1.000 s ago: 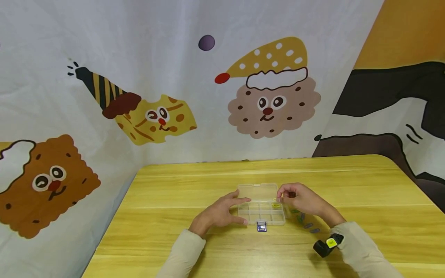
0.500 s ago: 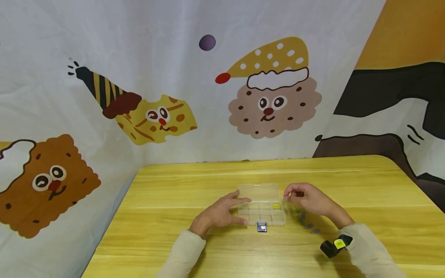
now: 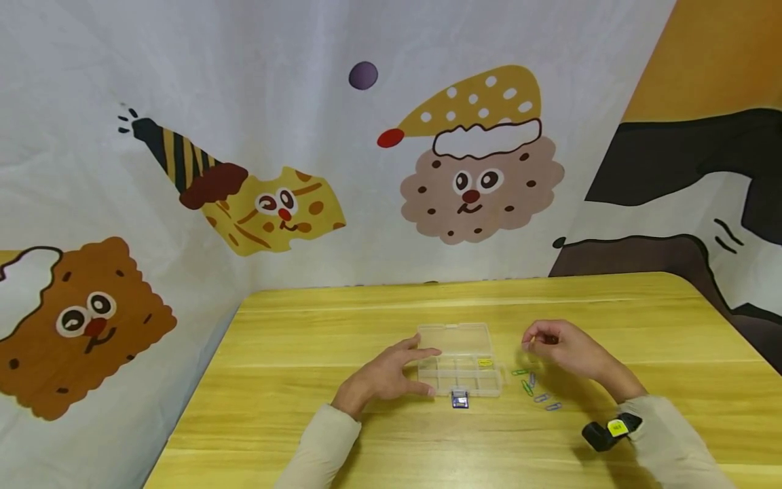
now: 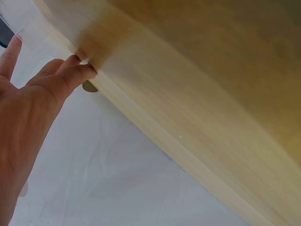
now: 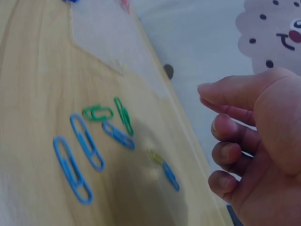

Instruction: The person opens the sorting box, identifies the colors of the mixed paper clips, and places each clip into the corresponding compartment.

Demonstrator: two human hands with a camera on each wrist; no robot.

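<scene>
A clear plastic compartment box (image 3: 457,373) stands on the table with its lid (image 3: 453,337) folded back. Yellow paperclips (image 3: 485,363) lie in its back right compartment. My left hand (image 3: 386,372) rests at the box's left side, fingers spread and fairly straight, index fingertip over the edge and thumb at the front corner. To the right of the box, my right hand (image 3: 559,345) is above the table, fingers loosely curled, with nothing visible in them. Near it lie green paperclips (image 5: 98,113), blue paperclips (image 5: 73,169) and a yellow paperclip (image 5: 156,157).
A small blue-and-white piece (image 3: 460,399) sits at the box's front edge. The wooden table (image 3: 366,448) meets a cloth backdrop (image 3: 366,251) with cartoon prints behind it. A black wrist camera (image 3: 605,435) hangs under the right sleeve.
My right hand has moved right, from above the box's back right compartment to past the loose paperclips, uncovering the yellow paperclips in the box. The left hand and box have stayed put.
</scene>
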